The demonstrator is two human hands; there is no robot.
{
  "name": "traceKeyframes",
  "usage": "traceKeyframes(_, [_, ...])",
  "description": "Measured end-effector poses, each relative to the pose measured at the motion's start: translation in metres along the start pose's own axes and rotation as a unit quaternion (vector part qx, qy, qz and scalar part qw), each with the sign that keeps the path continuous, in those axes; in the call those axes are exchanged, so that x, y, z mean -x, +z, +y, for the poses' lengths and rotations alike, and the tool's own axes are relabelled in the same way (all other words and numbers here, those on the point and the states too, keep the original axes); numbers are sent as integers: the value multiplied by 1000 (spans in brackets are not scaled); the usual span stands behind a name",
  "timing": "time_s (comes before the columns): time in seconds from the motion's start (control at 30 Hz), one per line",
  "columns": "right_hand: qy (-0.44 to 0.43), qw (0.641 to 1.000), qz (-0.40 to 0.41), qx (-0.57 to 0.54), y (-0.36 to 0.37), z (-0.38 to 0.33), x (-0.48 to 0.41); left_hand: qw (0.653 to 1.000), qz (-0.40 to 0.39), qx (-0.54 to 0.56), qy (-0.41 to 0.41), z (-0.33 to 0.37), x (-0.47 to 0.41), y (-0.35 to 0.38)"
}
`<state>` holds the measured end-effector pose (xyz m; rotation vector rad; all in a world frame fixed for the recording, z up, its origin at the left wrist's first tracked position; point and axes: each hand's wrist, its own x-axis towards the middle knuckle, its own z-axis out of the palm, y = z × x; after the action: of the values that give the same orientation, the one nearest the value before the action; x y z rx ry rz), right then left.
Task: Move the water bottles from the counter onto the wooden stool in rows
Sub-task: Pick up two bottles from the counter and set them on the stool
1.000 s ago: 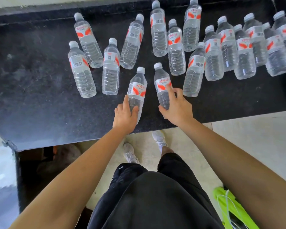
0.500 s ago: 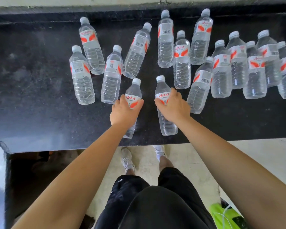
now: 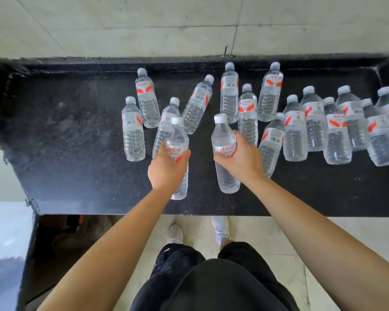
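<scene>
Several clear water bottles with white caps and red-and-white labels stand on the black counter (image 3: 76, 153). My left hand (image 3: 166, 169) grips one bottle (image 3: 177, 135) round its label. My right hand (image 3: 240, 160) grips a second bottle (image 3: 222, 135) the same way. Both held bottles are upright and raised above the counter near its front edge. The others stand behind them, such as a lone bottle at the left (image 3: 133, 131) and a tight cluster at the right (image 3: 337, 131). The wooden stool is out of view.
A pale tiled wall (image 3: 144, 25) rises behind the counter. The counter's left half holds no bottles. Below the front edge (image 3: 144, 213) are pale floor tiles, my white shoes (image 3: 175, 234) and black shorts. A dark opening (image 3: 54, 243) sits under the counter at the left.
Both hands closed round the two nearest bottles and lifted them off the counter. My view tilted up, so the wall now shows.
</scene>
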<state>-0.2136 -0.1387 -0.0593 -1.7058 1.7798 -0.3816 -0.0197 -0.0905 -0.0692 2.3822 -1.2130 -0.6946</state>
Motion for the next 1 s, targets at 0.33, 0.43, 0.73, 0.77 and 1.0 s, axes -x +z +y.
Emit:
traceKeyframes(0.33, [-272,949,6,-161,-41,-188,-12,926,331,177,-40,11,50,-191])
traceKeyframes(0.43, [-344,916,-50,-201,-20,-243,18,876,436,179,-101,-23,106,-240])
traceKeyframes(0.73, [-541,770,-239,-237,59,-341,236,713,646,106,-249,-123,351,-306])
traceKeyframes(0.77, [-562,753,-247,-239,64,-345,258,703,657,101,-253,-131,371,-308])
traceKeyframes(1.0, [-674,597,-356,-250,115,-343,497,571,754,68,-317,-215,600,-306])
